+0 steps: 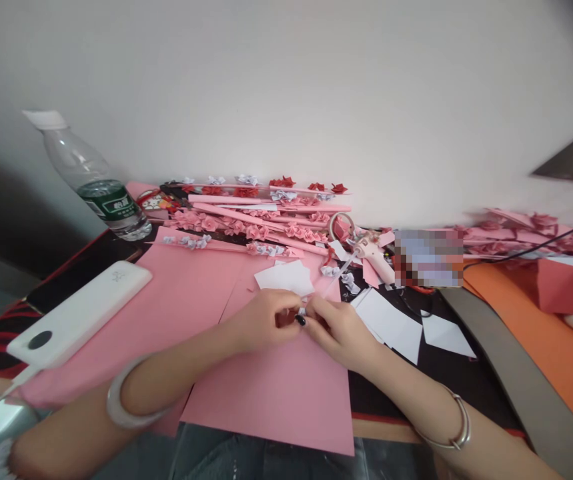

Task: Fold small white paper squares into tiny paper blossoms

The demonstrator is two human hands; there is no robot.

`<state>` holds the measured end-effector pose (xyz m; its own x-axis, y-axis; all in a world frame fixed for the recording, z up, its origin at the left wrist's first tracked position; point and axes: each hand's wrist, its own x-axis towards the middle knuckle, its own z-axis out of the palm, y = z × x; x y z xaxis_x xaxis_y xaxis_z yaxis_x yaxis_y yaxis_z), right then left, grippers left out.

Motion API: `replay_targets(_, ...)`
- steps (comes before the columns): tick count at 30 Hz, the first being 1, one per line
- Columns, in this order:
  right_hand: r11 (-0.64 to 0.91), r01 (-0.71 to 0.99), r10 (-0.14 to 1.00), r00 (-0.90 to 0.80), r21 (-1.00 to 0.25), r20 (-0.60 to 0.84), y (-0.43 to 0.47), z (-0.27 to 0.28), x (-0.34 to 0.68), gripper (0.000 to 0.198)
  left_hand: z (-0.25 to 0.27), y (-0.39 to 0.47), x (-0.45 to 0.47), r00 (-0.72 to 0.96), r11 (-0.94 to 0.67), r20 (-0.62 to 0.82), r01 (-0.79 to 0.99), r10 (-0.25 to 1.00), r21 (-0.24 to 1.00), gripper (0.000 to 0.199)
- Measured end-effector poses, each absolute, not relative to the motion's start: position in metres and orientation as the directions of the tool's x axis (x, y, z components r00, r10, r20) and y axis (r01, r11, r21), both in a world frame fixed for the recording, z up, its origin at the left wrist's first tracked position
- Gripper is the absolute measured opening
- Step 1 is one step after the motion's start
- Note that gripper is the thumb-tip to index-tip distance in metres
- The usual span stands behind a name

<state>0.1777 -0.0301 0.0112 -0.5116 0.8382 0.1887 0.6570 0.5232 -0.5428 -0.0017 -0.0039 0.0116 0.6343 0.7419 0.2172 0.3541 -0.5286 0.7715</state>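
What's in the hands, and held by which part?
A small white piece, apparently paper, pinched by the left hand and right hand; covered too much to tell which part.

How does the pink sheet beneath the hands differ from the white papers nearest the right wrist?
The pink sheet is much larger than the white papers. The pink sheet overhangs the table edge, while the white papers lie back from it on the black mat. Both lie flat.

Power bank [83, 313] left of hands [259, 323]; bottle [90, 180] behind it (flowers [255, 231] farther right).
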Motion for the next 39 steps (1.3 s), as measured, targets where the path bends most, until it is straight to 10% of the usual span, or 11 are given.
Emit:
replay_targets(19,0.392,0.486,0.893,-0.405,-0.781,0.197,-0.028,0.011,0.176,0.02,0.008,0.003,-0.002,0.489,-0.174,0.076,0.158,0.869,0.972,0.023)
replay_targets(28,0.469,0.766,0.834,-0.219,-0.441,0.506,-0.017,0.019,0.191,0.01,0.003,0.009,-0.006,0.411,-0.105,0.04,0.137,0.911,0.985,0.026)
replay_targets(34,0.035,0.958,0.714,0.176,-0.285,0.678,0.023,0.043,0.256,0.035,0.004,0.01,-0.006,0.352,-0.068,0.017,0.135,0.936,0.988,0.024)
replay_targets(39,-0.512,0.839,0.757,0.543,-0.187,0.363,0.049,0.035,0.318,0.075,0.004,0.009,-0.006,0.363,-0.073,0.019,0.136,0.931,0.988,0.024)
